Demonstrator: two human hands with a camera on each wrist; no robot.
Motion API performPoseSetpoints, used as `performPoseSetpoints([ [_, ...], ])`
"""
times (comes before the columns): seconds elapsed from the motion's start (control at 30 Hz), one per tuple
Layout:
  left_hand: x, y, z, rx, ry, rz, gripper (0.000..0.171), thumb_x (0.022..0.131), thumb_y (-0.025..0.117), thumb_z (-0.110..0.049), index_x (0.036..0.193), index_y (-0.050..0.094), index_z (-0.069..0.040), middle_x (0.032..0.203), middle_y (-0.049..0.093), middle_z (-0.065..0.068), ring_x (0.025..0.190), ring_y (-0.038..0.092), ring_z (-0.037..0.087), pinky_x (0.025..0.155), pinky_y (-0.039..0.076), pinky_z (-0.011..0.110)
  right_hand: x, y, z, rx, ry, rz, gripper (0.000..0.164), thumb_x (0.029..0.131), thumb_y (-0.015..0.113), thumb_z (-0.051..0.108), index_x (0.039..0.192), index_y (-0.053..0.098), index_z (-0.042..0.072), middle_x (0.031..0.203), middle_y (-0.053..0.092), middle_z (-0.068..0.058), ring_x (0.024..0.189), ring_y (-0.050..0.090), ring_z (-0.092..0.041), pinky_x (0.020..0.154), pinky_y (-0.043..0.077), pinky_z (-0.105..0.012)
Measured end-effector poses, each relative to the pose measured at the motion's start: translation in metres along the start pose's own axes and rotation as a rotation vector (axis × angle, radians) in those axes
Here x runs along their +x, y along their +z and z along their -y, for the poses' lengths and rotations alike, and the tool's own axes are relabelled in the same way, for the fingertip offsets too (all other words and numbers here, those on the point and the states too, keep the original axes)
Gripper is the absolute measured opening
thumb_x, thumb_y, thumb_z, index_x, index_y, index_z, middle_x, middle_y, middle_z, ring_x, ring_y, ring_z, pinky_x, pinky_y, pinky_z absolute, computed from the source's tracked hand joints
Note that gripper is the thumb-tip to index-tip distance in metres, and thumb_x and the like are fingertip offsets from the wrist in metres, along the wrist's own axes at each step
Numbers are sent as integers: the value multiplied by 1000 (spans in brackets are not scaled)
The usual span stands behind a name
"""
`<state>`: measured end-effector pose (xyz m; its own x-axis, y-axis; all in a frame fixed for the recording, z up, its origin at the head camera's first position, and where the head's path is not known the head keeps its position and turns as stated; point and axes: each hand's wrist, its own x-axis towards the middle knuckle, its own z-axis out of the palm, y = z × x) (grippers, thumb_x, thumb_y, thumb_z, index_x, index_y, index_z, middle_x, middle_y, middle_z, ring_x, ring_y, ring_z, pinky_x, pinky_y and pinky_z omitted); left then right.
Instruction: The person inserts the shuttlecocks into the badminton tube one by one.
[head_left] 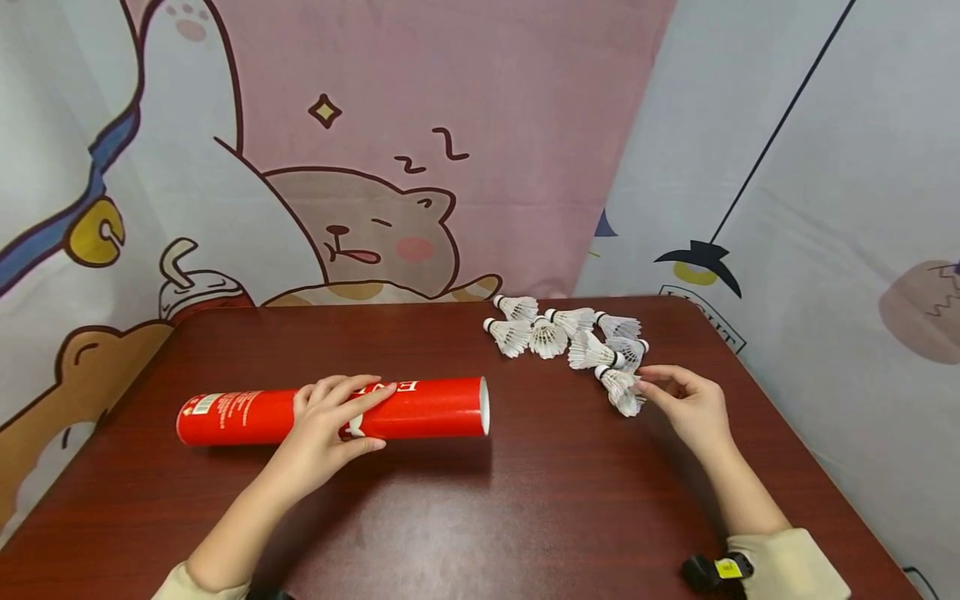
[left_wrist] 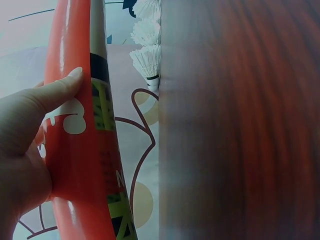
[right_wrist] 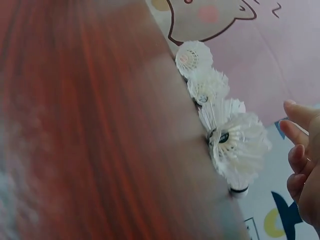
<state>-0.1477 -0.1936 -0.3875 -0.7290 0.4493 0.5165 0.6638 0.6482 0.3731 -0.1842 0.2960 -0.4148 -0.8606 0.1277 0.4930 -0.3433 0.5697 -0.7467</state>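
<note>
My left hand (head_left: 322,433) grips a red cylindrical shuttlecock tube (head_left: 435,408), fingers over its top and thumb along the near side. The tube lies sideways in the grip, a little above the table, its white-rimmed end facing right. In the left wrist view the thumb of the left hand (left_wrist: 30,125) presses on the red tube (left_wrist: 75,165). Beside the nearest white feather shuttlecock (head_left: 621,390) is my right hand (head_left: 693,408), its thumb and index fingertips close to the skirt. The right wrist view shows a gap between the right hand (right_wrist: 305,150) and the shuttlecocks (right_wrist: 240,145).
Several more white shuttlecocks (head_left: 548,337) lie clustered near the back right edge of the dark red-brown table (head_left: 450,517). Behind the table hangs a cartoon-printed curtain (head_left: 525,150). A black wrist device (head_left: 716,571) sits at the right sleeve.
</note>
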Motion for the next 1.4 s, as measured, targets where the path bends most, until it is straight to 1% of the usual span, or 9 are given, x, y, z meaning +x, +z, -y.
performPoseSetpoints([
  [0.27,0,0,-1,6,4,-5,78,63,90,-18,133,59,-26,130,54,8,118,39,29,89,18,55,3,-2,-18,-77,44,7,21,80,78,12,100,73,6,81,67,5,56,49,-10,47,38,-21],
  [0.4,0,0,-1,13,2,-5,78,63,90,-19,134,59,-27,130,53,6,118,39,28,89,19,55,4,-2,-26,-103,51,22,22,81,78,12,101,73,5,82,67,2,57,48,-10,48,38,-21],
  [0.6,0,0,0,12,4,-7,78,63,90,-18,133,59,-27,131,53,5,117,39,28,89,19,55,7,1,-36,-142,61,35,23,81,78,13,101,72,4,86,68,-8,57,48,-10,48,38,-21],
  [0.77,0,0,0,11,6,-9,78,63,90,-18,133,59,-27,131,53,3,118,39,27,89,19,54,9,5,-42,-173,73,49,20,81,78,16,98,73,5,82,68,-7,57,49,-9,49,39,-21],
  [0.9,0,0,0,11,2,-6,77,63,90,-19,134,59,-27,132,52,2,118,39,26,89,19,54,9,6,-42,-185,80,55,17,83,77,18,95,74,6,82,70,-7,61,51,-8,51,39,-20],
  [1.03,0,0,-1,14,0,-3,78,63,90,-19,134,58,-27,132,52,2,118,39,26,89,19,54,8,8,-41,-200,69,48,14,83,77,16,91,75,5,84,71,-8,67,52,-6,55,37,-19],
  [1.4,0,0,-1,18,2,-4,78,63,90,-20,134,59,-28,132,52,2,118,39,26,89,19,54,6,9,-31,-237,58,13,10,82,77,13,87,76,4,81,72,-8,70,54,1,59,38,-16],
])
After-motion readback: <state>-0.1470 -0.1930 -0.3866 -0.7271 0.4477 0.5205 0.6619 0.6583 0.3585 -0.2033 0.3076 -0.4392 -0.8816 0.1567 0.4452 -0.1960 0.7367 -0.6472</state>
